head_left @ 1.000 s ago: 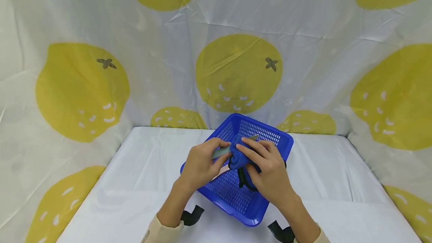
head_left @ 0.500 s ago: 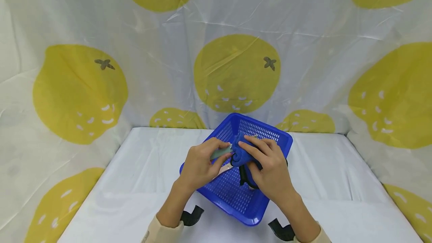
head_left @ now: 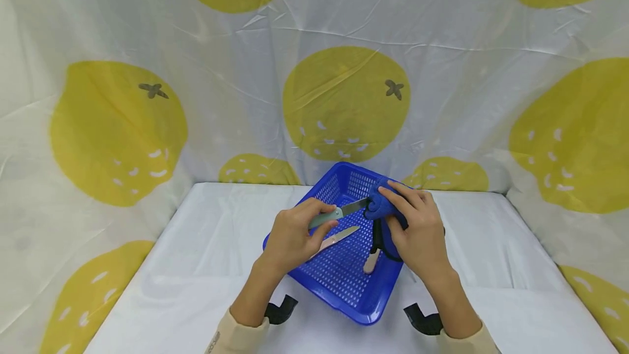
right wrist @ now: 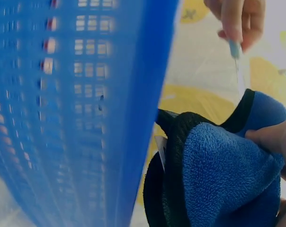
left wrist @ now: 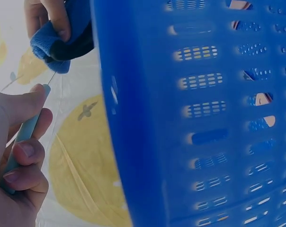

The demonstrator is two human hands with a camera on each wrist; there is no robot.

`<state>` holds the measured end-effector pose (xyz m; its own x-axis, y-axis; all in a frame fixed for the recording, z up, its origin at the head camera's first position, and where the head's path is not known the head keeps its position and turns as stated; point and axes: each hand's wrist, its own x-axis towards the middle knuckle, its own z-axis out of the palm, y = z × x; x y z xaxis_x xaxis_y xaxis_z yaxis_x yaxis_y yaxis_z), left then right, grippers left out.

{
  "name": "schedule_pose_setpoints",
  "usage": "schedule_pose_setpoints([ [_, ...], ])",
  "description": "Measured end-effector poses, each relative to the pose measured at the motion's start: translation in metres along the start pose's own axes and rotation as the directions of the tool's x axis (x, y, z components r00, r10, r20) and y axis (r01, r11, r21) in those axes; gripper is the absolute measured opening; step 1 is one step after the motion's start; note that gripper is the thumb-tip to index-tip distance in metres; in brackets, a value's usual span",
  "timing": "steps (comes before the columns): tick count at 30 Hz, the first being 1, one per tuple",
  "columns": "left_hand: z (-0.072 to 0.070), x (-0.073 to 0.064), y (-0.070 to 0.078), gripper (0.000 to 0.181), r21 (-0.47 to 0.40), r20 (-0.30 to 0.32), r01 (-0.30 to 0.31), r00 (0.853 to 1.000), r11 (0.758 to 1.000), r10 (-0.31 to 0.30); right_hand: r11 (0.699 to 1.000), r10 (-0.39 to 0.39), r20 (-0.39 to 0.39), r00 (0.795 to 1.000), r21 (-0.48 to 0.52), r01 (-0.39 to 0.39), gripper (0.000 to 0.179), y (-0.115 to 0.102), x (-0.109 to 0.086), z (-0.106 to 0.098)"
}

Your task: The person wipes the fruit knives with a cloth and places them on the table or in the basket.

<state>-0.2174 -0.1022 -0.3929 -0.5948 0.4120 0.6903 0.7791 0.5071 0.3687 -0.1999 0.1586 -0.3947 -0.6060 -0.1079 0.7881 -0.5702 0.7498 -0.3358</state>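
Observation:
Over the blue basket (head_left: 358,310), my left hand (head_left: 291,236) grips the pale green handle of a knife (head_left: 354,207), its blade pointing right. My right hand (head_left: 417,228) pinches a folded blue towel (head_left: 379,205) with black edging, which wraps the blade near its tip. Most of the blade shows bare between handle and towel. In the right wrist view, the towel (right wrist: 223,165) hangs beside the basket wall, with the right fingers (right wrist: 266,137) on its top fold. The left wrist view shows curled fingers around the green handle (left wrist: 27,125).
Inside the basket lies a second knife (head_left: 339,237) with a pinkish handle, blade bare. Another pinkish handle (head_left: 371,262) sticks out below the hanging towel. The basket stands on a white cloth-covered table (head_left: 221,245), before a lemon-print curtain (head_left: 442,26).
My right hand has drawn the towel to the right along the blade, baring most of it. The left hand has barely moved. Both pinkish-handled things in the basket show more now.

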Motion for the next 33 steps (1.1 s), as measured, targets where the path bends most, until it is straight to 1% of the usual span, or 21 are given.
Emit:
schedule_pose_setpoints([
  [2, 0.001, 0.000, 0.001, 0.023, 0.002, 0.009, 0.009, 1.000, 1.000, -0.009, 1.000, 0.019, -0.024, 1.000, -0.006, -0.019, 0.049, 0.005, 0.001, -0.005],
  [5, 0.000, 0.000, 0.001, 0.023, -0.007, 0.002, 0.019, 1.000, 1.000, -0.019, 0.999, 0.039, -0.055, 0.998, 0.003, -0.039, 0.050, 0.009, 0.002, -0.009],
  [9, 0.000, 0.000, 0.001, 0.024, -0.010, -0.008, 0.024, 1.000, 1.000, -0.024, 0.999, 0.047, -0.063, 0.997, 0.026, -0.045, 0.052, 0.007, 0.002, -0.010],
  [12, 0.000, 0.000, 0.000, 0.024, -0.009, -0.010, 0.028, 1.000, 1.000, -0.028, 0.999, 0.035, -0.037, 0.999, 0.035, -0.034, 0.053, 0.001, 0.000, -0.008],
  [16, 0.001, 0.000, 0.000, 0.025, -0.008, -0.004, 0.043, 0.999, 0.999, -0.043, 0.999, 0.006, 0.022, 1.000, 0.053, -0.007, 0.052, -0.011, -0.002, -0.005],
  [19, 0.001, 0.000, 0.001, 0.025, -0.004, -0.002, 0.050, 0.999, 0.999, -0.050, 0.997, -0.038, 0.055, 0.998, 0.072, 0.034, 0.050, -0.020, -0.004, -0.001],
  [25, 0.003, 0.001, 0.001, 0.024, 0.003, -0.006, 0.027, 1.000, 1.000, -0.027, 0.986, -0.134, 0.066, 0.989, 0.112, 0.126, 0.050, -0.034, -0.008, 0.010],
  [30, 0.003, 0.001, 0.002, 0.025, 0.015, -0.003, 0.024, 1.000, 1.000, -0.024, 0.982, -0.160, 0.096, 0.983, 0.120, 0.148, 0.050, -0.040, -0.012, 0.015],
  [33, 0.003, 0.000, 0.002, 0.027, 0.017, -0.004, 0.022, 1.000, 1.000, -0.022, 0.983, -0.152, 0.119, 0.981, 0.118, 0.138, 0.050, -0.041, -0.012, 0.016],
])
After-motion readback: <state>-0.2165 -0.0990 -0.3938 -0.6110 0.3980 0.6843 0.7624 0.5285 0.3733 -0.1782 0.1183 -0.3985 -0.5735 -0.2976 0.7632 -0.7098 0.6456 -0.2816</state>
